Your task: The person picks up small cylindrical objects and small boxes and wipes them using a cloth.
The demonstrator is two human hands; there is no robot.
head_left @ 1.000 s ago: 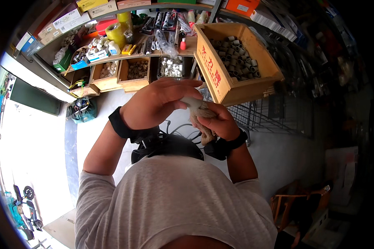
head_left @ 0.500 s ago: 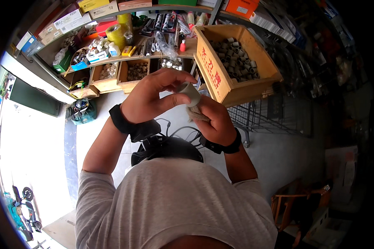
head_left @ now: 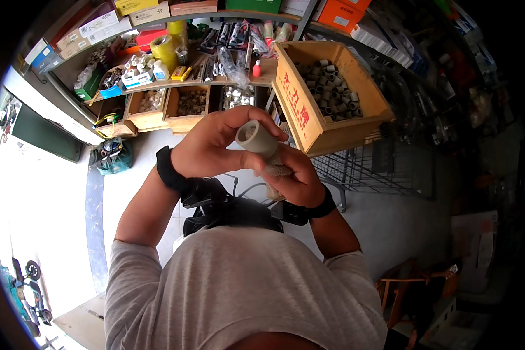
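Note:
My left hand (head_left: 214,142) is closed round a short grey plastic pipe coupling (head_left: 261,143), thumb below and fingers over its top. The coupling's open round end faces up and to the left. Against its lower right side, my right hand (head_left: 303,179) pinches a crumpled grey-brown cloth (head_left: 278,171). Part of the cloth hangs below the right hand, and the right fingertips are partly hidden. Just beyond the right hand stands a wooden box (head_left: 300,111) holding many similar grey couplings (head_left: 331,87).
The box rests on a wire cart (head_left: 356,172) to the right. Ahead, a shelf (head_left: 147,84) carries yellow tape rolls (head_left: 164,51), bottles and packaged tools. Below it are wooden drawers (head_left: 177,122) of small fittings. A teal bag (head_left: 115,158) lies on the floor at left; a wooden chair (head_left: 399,283) stands lower right.
The coupling has tipped so its open end shows more toward the left. My right hand has shifted slightly lower, and more of the cloth hangs beneath it.

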